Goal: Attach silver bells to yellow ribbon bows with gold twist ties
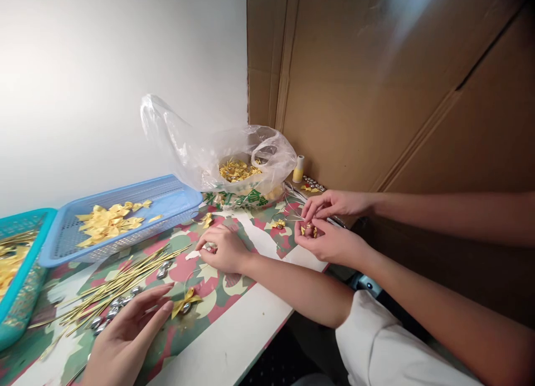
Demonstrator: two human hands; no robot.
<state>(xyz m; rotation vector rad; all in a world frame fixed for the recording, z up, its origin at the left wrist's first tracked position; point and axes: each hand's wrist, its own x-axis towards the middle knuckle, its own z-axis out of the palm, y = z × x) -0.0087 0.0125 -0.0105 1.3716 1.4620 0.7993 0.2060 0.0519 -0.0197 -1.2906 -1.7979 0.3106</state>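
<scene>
My left hand (127,336) is at the lower left, thumb and fingers apart, with nothing visible between them. Just right of its fingertips lies a yellow bow (186,304) with a silver bead and a thin wire. Under and beside that hand are silver beads (113,309) and a bundle of yellow-green ties (121,283). My right hand (224,249) rests over the patterned cloth, its fingers curled into a pinch; what they hold is too small to tell. Beyond it is another small yellow bow (207,220).
At right, another person's hands (324,224) hold a small yellow piece with wires. A blue basket (179,207) with yellow bows and a teal basket (35,280) stand at left. Behind are a plastic bag (200,157) of yellow pieces and a small spool (298,169).
</scene>
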